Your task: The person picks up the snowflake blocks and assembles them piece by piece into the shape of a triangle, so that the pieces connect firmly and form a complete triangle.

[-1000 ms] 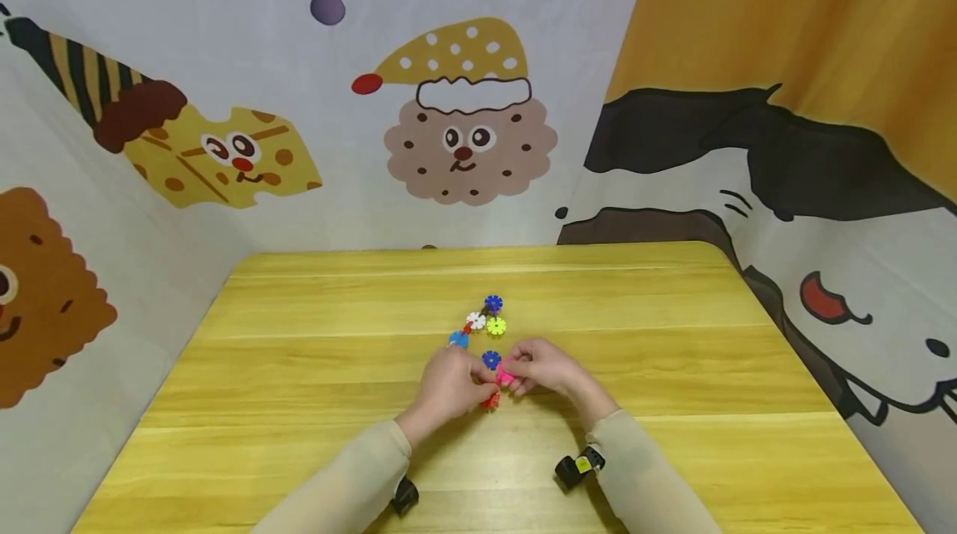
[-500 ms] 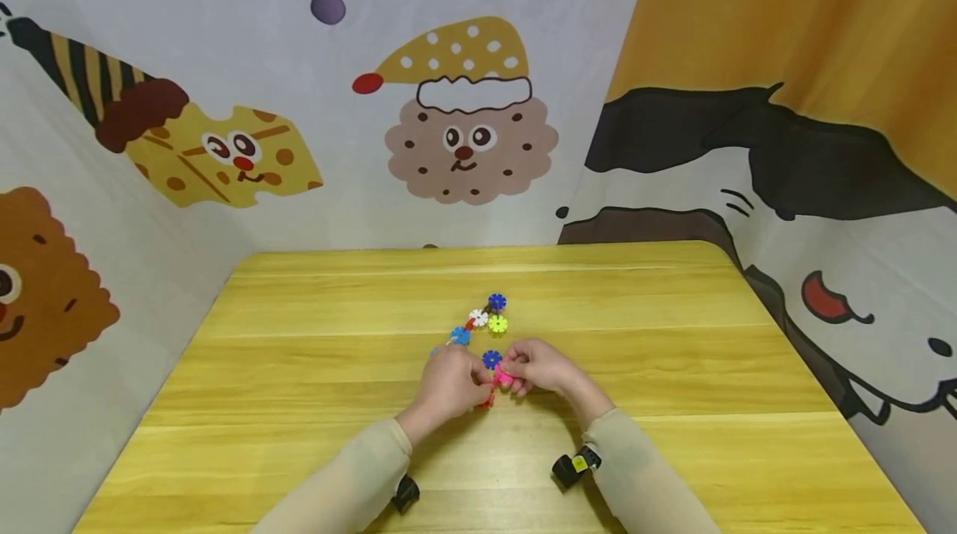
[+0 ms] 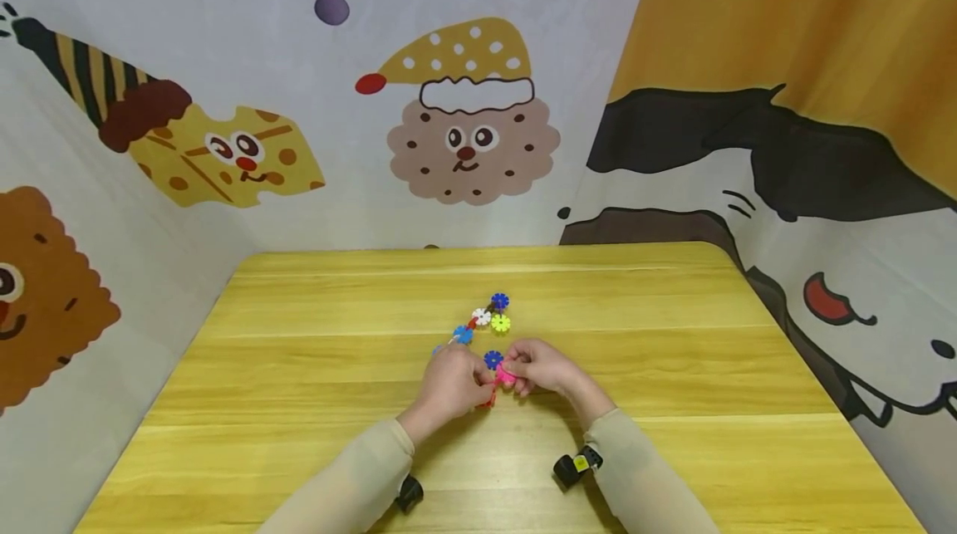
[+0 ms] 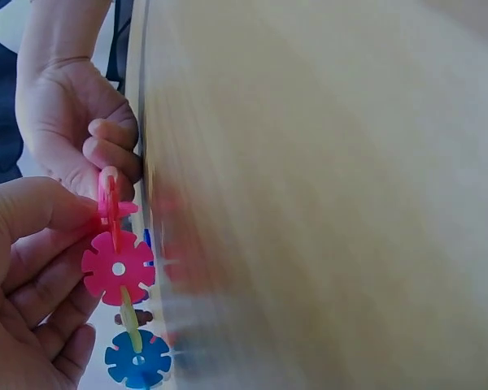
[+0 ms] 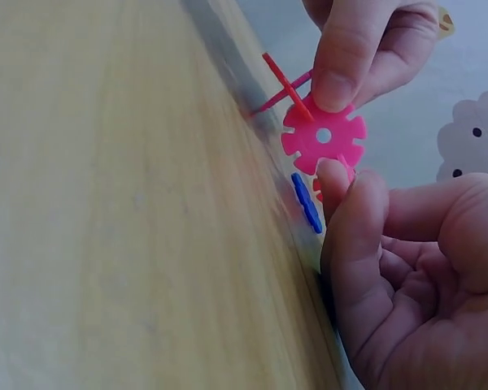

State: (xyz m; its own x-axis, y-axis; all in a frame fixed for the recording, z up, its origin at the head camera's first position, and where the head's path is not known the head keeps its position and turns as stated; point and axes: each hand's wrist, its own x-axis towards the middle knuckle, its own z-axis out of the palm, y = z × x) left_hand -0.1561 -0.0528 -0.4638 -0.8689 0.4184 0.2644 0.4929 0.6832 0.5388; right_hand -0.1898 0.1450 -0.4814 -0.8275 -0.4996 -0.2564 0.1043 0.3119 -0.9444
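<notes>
Thumb and fingers of my left hand [image 3: 452, 384] pinch a pink notched snowflake disc [image 5: 324, 136] of a linked chain. My right hand [image 3: 542, 366] faces it and pinches another pink disc [image 3: 506, 374], its fingertips right at the lower edge of the left hand's disc in the right wrist view. A red disc [image 5: 289, 88], edge-on, is slotted into the held disc. In the left wrist view, a further pink disc [image 4: 118, 268], a pale disc [image 4: 128, 315] and a blue disc [image 4: 138, 359] follow along the chain. The left hand hides part of the chain in the head view.
Farther back on the wooden table [image 3: 314, 310], the chain shows a light blue disc [image 3: 463, 335], a white disc [image 3: 482, 317], a yellow-green disc [image 3: 501, 324] and a dark blue one [image 3: 500, 301]. Another dark blue disc [image 3: 493, 360] is just beyond the fingertips. A printed cloth [image 3: 359, 152] hangs behind.
The far part of the chain has shifted slightly right and back. The red disc beneath the left fingertips has turned more edge-on. Both hands keep their pinch in nearly the same place.
</notes>
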